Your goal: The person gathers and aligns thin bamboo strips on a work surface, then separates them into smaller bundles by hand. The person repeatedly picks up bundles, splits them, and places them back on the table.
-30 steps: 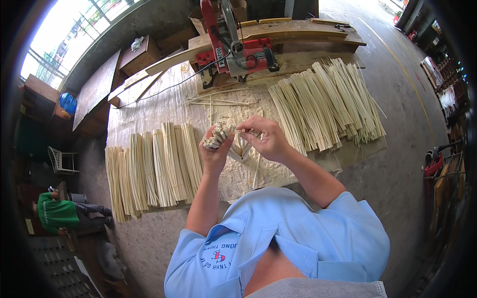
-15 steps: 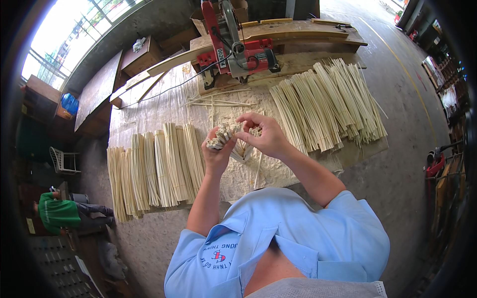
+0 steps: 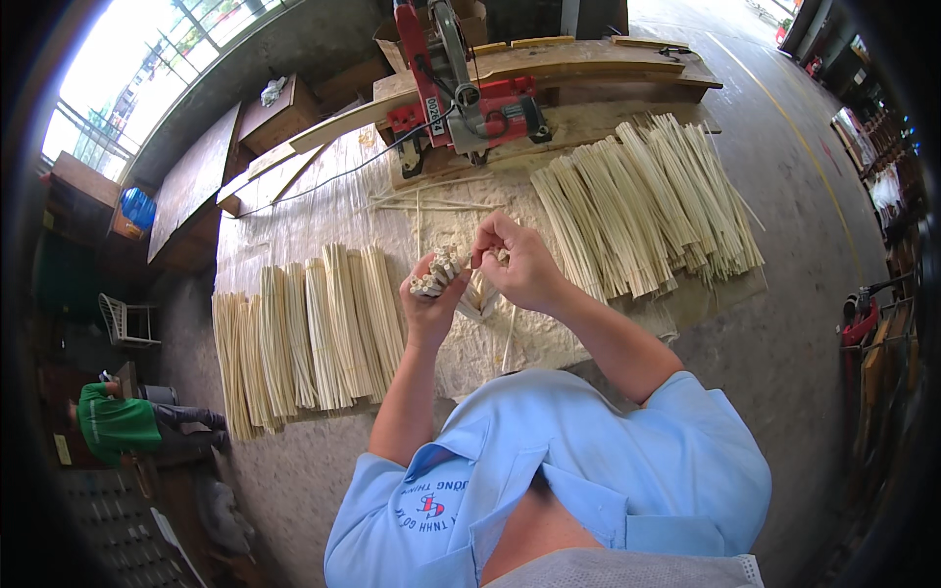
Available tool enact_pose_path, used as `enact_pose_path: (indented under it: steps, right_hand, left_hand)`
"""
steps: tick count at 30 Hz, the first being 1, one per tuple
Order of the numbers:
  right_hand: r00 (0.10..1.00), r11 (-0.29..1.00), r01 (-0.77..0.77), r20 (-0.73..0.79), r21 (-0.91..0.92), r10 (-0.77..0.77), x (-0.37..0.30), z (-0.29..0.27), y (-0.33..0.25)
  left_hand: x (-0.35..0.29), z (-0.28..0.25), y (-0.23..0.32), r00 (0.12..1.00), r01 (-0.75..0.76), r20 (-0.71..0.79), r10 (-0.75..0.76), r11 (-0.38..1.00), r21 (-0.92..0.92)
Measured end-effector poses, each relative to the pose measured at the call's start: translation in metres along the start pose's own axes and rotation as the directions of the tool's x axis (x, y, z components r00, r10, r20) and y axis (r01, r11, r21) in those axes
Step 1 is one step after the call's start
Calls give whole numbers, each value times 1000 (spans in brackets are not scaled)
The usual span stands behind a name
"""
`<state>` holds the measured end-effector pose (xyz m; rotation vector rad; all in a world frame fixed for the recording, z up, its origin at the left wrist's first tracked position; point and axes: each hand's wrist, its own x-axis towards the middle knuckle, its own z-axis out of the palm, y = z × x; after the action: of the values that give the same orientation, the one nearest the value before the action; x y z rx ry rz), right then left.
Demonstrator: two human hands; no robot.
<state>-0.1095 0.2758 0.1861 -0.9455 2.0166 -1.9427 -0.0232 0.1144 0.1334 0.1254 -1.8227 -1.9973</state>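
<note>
My left hand (image 3: 427, 316) is closed around a bundle of thin pale wooden sticks (image 3: 437, 274), their cut ends pointing up toward me. Close beside it, my right hand (image 3: 527, 272) grips a smaller bunch of the same sticks (image 3: 502, 257), with its fingers curled over the ends. The two hands nearly meet above the sawdust-covered table (image 3: 294, 225). Below them the lengths of the sticks show only in part. To the left lies a row of pale stick bundles (image 3: 323, 323); a thicker pile of long sticks (image 3: 627, 211) lies on the right.
A red miter saw (image 3: 466, 113) stands at the table's back, with a long wooden board (image 3: 578, 69) behind it. Several loose sticks (image 3: 436, 205) lie in front of the saw. A person in green (image 3: 116, 418) is at the far left, near a white chair (image 3: 127, 318).
My right hand's fingers have closed in more over the small bunch, covering more of its ends. The left hand keeps its hold with barely any movement.
</note>
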Motion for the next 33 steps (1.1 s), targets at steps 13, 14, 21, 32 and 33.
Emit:
enact_pose_path:
  steps: [13, 14, 21, 32, 33]
  right_hand:
    - [964, 973, 200, 202, -115, -175, 4, -4, -6]
    - [965, 975, 194, 199, -111, -170, 3, -4, -8]
    - [977, 988, 125, 186, -87, -107, 5, -10, -5]
    - [982, 996, -6, 189, -93, 24, 7, -14, -11]
    - [979, 995, -8, 203, -97, 28, 7, -14, -11]
  left_hand:
    - [-6, -1, 9, 996, -7, 92, 6, 1000, 10]
    - [-6, -1, 9, 995, -13, 94, 13, 1000, 4]
    - [-8, -3, 7, 997, 5, 81, -6, 1000, 5]
    - [-10, 5, 6, 999, -40, 29, 38, 997, 62]
    - [-11, 2, 6, 998, -34, 54, 29, 997, 76]
